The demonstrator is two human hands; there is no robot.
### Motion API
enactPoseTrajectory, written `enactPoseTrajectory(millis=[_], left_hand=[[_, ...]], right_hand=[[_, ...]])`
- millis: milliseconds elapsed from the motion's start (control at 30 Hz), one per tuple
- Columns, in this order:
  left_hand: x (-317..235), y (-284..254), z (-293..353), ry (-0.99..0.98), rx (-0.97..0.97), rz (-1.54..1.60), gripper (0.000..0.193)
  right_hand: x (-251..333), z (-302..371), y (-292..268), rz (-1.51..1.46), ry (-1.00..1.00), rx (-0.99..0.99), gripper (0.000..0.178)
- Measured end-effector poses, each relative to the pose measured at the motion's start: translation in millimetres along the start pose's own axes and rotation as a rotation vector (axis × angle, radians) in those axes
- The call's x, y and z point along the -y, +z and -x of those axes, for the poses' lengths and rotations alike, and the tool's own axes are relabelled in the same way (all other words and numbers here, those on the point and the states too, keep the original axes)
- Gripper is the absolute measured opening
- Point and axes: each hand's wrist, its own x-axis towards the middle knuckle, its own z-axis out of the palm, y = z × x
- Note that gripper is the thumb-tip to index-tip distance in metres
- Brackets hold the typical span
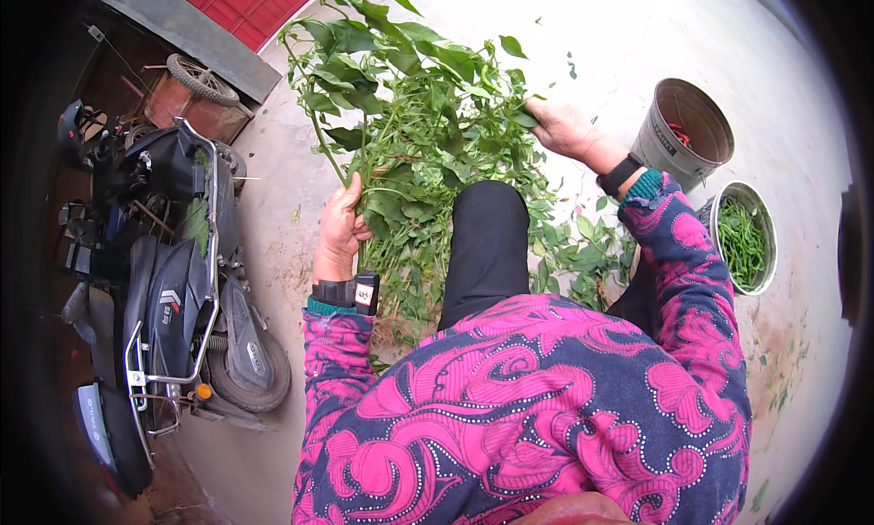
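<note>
Okay, left hand point(339, 226) is clamped around stems of the leafy plants point(414, 152), low on the bundle, thumb up the side facing the body. Reads like an anchor grip: stems pinned there, so the leafy tops stand up and fan out away from the torso.

Right hand point(566, 129) sits at the far-right edge of the foliage, fingers gathered close at a leaf. Can't tell if they're pinched on a stem or just touching; leaves cover the tips. Arm is extended, probably to work the outer side while the left takes the load.

Plants sit front and center, between the hands, over and beside the left knee point(490, 229). Knee likely keeps the bundle within easy reach.

More cut leaves point(583, 256) lie on the concrete floor point(628, 33), right of that knee.

Two buckets on the right-arm side, near each other: grey bucket point(648, 144) with some red pieces point(679, 134) inside, and pale-rimmed bucket point(773, 243) with slim green pods point(739, 241). Placement looks chosen for the right hand, short swing from the plants.

Parked scooter point(168, 297) is off left, well apart from the plants.
</note>
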Motion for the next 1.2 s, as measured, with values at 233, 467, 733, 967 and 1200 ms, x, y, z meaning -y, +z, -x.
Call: enactPoseTrajectory(millis=[233, 467, 733, 967, 1200], left_hand=[[4, 22, 5, -0.095, 0.026, -0.085, 0.044], [-5, 19, 16, -0.124, -0.107, -0.099, 0.042], [13, -7, 1, -0.119, -0.072, -0.025, 0.042], [12, 16, 7, -0.133, -0.093, -0.140, 0.042], [15, 27, 7, -0.120, -0.038, -0.154, 0.042]], right_hand=[[-48, 17, -7, 0.251, -0.032, 0.170, 0.019], [-117, 69, -42, 0.444, 0.392, 0.059, 0.009], [-82, 73, -21, -0.629, 0.816, -0.138, 0.038], [1, -3, -13, -0.964, 0.768, -0.220, 0.032], [-6, -16, 15, -0.805, 0.853, -0.237, 0.022]])
